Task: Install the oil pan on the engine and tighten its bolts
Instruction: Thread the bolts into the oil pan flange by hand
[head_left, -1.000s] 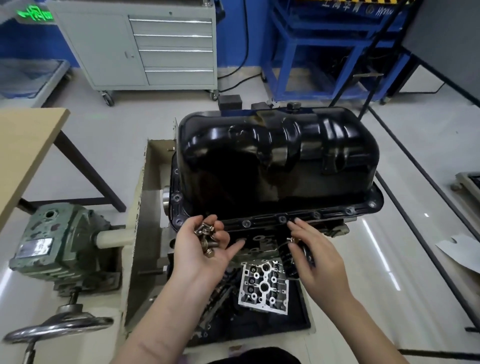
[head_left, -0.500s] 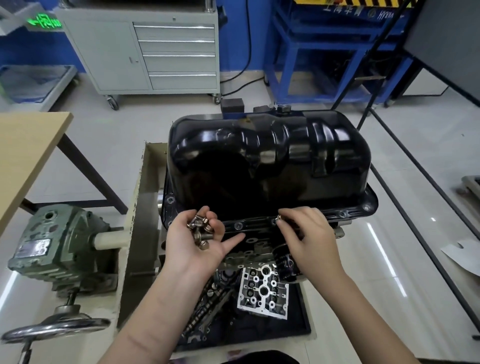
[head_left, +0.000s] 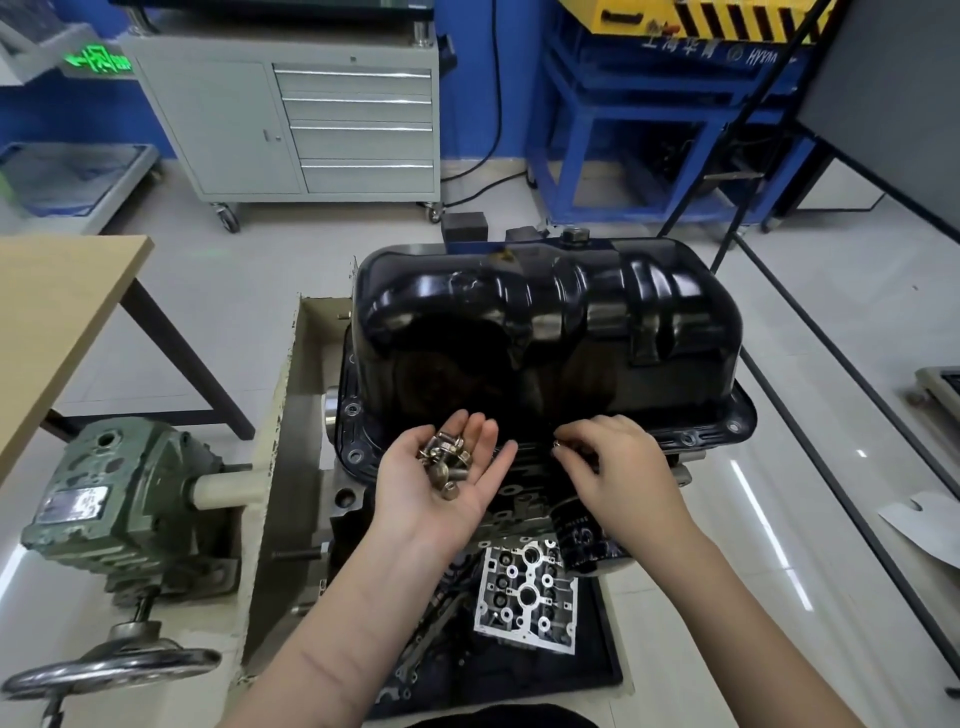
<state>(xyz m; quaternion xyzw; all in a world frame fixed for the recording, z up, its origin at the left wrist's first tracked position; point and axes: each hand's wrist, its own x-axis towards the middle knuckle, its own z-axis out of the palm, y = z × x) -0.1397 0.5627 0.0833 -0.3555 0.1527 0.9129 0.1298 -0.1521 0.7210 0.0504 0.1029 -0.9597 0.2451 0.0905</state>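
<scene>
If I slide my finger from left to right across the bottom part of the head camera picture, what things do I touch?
Round hand wheel → green gearbox → left hand holding bolts → right hand pinching one bolt → white paper on the floor.

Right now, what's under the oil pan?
The oil pan sits upside down on the engine block, whose dark near face shows below the flange. A black oil filter hangs under the right hand. The joint and gasket are covered.
</scene>
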